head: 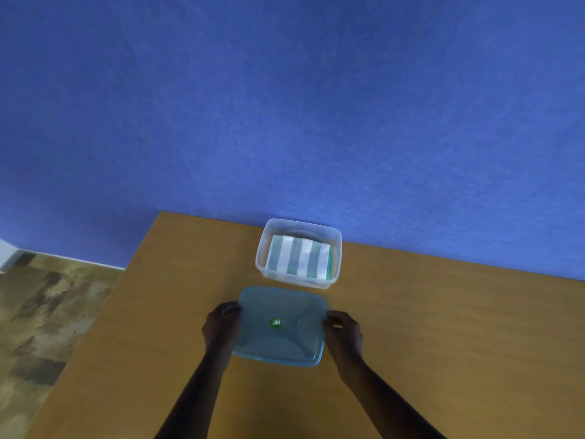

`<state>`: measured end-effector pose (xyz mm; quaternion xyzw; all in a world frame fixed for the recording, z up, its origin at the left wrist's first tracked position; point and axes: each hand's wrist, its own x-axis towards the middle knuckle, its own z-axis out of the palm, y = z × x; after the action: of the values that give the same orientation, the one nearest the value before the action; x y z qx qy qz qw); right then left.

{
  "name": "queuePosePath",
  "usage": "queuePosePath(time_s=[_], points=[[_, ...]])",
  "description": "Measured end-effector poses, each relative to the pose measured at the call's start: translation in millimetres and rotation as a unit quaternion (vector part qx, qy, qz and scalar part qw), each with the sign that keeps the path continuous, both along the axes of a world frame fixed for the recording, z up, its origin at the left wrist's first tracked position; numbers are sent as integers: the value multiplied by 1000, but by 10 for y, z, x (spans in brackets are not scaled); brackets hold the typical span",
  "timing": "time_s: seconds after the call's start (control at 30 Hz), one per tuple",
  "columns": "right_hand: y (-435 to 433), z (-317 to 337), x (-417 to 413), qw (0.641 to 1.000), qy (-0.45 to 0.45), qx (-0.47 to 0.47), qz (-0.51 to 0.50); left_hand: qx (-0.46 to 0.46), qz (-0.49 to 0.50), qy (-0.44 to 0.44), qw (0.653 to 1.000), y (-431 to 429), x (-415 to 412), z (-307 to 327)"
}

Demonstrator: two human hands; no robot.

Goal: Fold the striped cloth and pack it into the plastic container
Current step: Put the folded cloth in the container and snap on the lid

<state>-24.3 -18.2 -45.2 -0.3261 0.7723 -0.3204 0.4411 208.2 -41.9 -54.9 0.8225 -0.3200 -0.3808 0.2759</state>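
Observation:
The striped cloth (297, 257), green and white, lies folded flat inside the clear plastic container (336, 241), which stands open at the table's far edge against the wall. Just in front of the container is its blue translucent lid (281, 340) with a small green sticker in the middle. My left hand (221, 324) grips the lid's left edge and my right hand (343, 329) grips its right edge. I cannot tell whether the lid rests on the table or is raised slightly.
The wooden table (443, 343) runs from the blue wall (285, 106) to the bottom of the view. Its left edge slants down to a patterned floor (47, 327).

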Motion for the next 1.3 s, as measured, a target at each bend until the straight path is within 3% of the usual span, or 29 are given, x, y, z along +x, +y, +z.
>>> queuePosePath(time_s=[0.13,0.3,0.43,0.8,1.0,1.3], points=[[-79,139,-28,996,26,-85,-31,-107,34,36,993,14,-84,198],[-358,356,-109,985,57,-158,-47,-165,70,56,982,-243,-226,436],[-705,482,-202,984,56,-151,-74,-176,70,76,979,-538,-309,576],[-1466,545,-302,989,73,-87,-95,-137,1,11,990,-1283,-452,678],[-1623,409,-276,991,76,-60,-97,-118,-15,-30,992,-1471,-477,548],[-1709,276,-247,990,74,-51,-110,-127,10,-15,992,-1564,-465,472]])
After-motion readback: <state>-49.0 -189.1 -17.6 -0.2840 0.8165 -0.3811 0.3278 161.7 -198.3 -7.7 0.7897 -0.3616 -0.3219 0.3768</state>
